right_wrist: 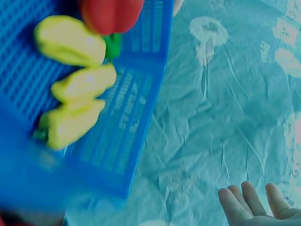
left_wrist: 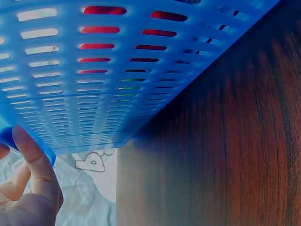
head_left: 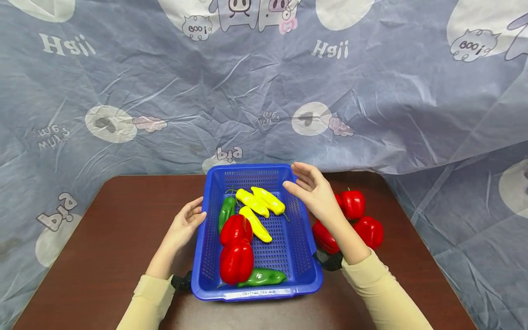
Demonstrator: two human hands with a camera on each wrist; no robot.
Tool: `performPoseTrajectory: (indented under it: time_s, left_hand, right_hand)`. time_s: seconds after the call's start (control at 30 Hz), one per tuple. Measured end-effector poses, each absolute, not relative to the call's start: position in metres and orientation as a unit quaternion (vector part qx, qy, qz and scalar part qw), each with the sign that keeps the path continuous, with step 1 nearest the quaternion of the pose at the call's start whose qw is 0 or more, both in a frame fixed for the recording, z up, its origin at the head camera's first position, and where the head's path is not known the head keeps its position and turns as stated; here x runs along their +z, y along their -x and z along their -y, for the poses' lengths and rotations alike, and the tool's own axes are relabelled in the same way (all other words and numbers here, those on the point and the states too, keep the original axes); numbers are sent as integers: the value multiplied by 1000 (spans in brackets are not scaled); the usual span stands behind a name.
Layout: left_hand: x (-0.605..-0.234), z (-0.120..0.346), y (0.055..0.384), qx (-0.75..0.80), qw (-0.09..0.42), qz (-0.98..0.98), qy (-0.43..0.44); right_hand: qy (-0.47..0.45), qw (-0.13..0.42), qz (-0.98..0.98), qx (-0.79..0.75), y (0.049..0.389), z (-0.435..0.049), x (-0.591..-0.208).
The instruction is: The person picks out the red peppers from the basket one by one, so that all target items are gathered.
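A blue plastic basket [head_left: 257, 297] with slotted walls stands in the middle of the table in the head view. Inside lie three long yellow peppers [head_left: 252, 203], two red bell peppers [head_left: 236, 262] and two green peppers [head_left: 266, 277]. My left hand [head_left: 184, 225] holds the basket's left rim; in the left wrist view its fingers [left_wrist: 37, 165] bend around the blue edge. My right hand [head_left: 316, 192] is raised over the far right corner, holding nothing. In the right wrist view its spread fingers [right_wrist: 254, 200] are apart from the basket.
Several more red bell peppers [head_left: 368, 233] sit on the table right of the basket, partly behind my right forearm. The brown wooden table [head_left: 107, 238] extends to both sides. A grey printed cloth [head_left: 231, 91] hangs behind its far edge.
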State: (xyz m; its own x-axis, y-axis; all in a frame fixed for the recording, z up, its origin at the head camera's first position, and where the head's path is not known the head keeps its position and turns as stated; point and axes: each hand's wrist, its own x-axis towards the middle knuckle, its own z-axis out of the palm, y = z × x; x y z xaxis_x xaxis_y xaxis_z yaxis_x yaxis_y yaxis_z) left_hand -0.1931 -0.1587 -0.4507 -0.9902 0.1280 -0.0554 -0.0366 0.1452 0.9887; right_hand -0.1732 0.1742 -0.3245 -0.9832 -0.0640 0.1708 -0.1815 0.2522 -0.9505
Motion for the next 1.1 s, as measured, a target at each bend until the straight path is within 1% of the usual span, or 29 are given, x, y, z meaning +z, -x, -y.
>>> performPoseTrajectory:
  time_s: [0.17, 0.43, 0.73, 0.93, 1.1]
  left_hand:
    - [-451, 159, 194, 654, 62, -753, -29]
    - [-451, 158, 194, 659, 64, -749, -28]
    - [-451, 159, 193, 657, 65, -750, -27]
    - [-451, 159, 193, 657, 65, -751, -25]
    - [-448, 159, 192, 655, 71, -752, -25]
  right_hand:
    - [-86, 21, 793, 603, 183, -148, -329]
    - [-57, -59, 821, 565, 196, -119, -349]
    - [-30, -102, 842, 528, 202, -96, -374]
    - [-17, -146, 849, 508, 200, -87, -383]
    - [-24, -155, 871, 466, 198, -81, -392]
